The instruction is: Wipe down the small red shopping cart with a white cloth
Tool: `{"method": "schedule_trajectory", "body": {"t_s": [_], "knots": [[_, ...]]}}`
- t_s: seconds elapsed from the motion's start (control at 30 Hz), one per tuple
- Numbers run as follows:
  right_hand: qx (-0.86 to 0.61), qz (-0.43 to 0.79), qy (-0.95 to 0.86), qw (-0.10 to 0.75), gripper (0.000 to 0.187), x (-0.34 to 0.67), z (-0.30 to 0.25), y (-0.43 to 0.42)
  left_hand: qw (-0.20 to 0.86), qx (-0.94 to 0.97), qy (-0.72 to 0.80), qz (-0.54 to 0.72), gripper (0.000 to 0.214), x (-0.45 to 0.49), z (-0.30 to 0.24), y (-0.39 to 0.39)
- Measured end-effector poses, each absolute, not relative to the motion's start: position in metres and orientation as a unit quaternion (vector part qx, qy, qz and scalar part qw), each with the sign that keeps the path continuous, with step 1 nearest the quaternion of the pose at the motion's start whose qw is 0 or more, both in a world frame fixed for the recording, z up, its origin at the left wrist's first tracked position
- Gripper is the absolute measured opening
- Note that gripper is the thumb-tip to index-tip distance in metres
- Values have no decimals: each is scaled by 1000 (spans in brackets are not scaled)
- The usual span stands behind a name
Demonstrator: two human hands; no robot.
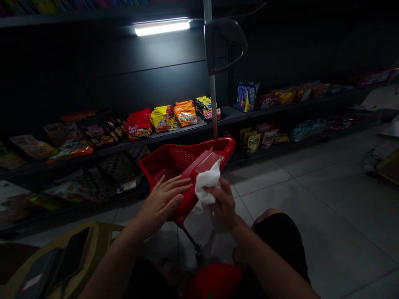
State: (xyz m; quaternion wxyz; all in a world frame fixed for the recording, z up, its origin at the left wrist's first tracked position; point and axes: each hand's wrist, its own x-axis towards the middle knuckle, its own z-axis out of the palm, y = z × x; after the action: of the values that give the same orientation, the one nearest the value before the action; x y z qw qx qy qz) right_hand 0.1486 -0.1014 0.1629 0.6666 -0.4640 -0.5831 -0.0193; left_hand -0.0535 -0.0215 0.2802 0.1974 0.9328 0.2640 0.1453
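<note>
A red plastic shopping basket (174, 162) on a wheeled frame is tilted toward me, in front of my knees. My left hand (163, 199) lies flat on its near rim, fingers stretched out and together. My right hand (222, 205) is closed round a crumpled white cloth (207, 182), pressed against the basket's right rim beside a pale label panel (208, 162). A grey pull handle (215, 95) rises from the basket's far end to a dark grip (224, 43).
Dark shelves (187, 128) with snack packets run along the wall under a strip light (162, 27). More packets sit on shelves (296, 104) at right. A yellow-brown stool or seat (77, 241) is at my lower left. Grey tiled floor (327, 199) spreads to the right.
</note>
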Motion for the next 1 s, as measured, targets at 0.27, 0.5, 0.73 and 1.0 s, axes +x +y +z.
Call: {"method": "schedule_trajectory", "body": {"t_s": [0.27,0.5,0.73,1.0], "knots": [[-565,-46,-484,667,36,252,199,-65,256,921,266,124,40,-65,282,-26],[-529,-94,-610,582,45,216,204,-106,256,936,200,134,40,-98,282,-35],[-589,-96,-582,552,40,298,214,-85,267,941,157,134,38,-110,279,-13],[-631,-92,-647,417,34,282,258,-113,224,950,195,91,33,-113,292,9]]}}
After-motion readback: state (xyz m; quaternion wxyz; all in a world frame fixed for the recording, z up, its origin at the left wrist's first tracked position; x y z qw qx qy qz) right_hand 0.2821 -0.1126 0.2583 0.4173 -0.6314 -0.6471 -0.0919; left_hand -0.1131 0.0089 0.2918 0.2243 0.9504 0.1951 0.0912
